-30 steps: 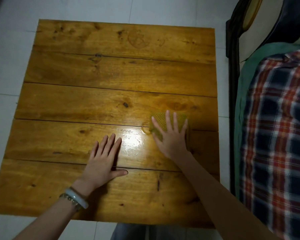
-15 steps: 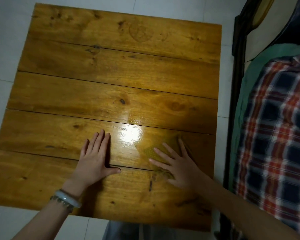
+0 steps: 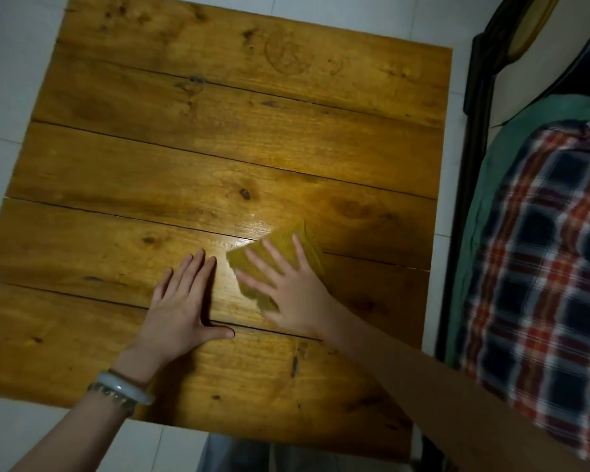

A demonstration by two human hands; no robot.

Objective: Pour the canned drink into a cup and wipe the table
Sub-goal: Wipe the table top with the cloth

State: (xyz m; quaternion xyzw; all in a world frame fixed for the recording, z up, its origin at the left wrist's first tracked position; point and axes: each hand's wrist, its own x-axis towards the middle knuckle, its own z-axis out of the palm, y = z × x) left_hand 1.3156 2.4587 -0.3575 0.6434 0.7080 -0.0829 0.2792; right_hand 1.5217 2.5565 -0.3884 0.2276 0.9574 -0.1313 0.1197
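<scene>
A yellow-green cloth (image 3: 283,245) lies flat on the wooden plank table (image 3: 191,137), near its front right part. My right hand (image 3: 293,291) presses down on the cloth with the fingers spread, covering most of it. My left hand (image 3: 181,301) rests flat on the bare wood just to the left of the cloth, fingers together and thumb out, with bracelets on the wrist. A shiny glare patch shows on the wood beside the cloth. No can and no cup are in view.
A bed with a plaid blanket (image 3: 542,267) and a green sheet (image 3: 491,158) stands close along the table's right side, behind a dark frame (image 3: 474,114). White tiled floor (image 3: 0,97) surrounds the table on the left and at the back.
My right hand slid the cloth toward me and rightward, then back up and to the left, close to my left hand. My left hand stayed flat on the wood.
</scene>
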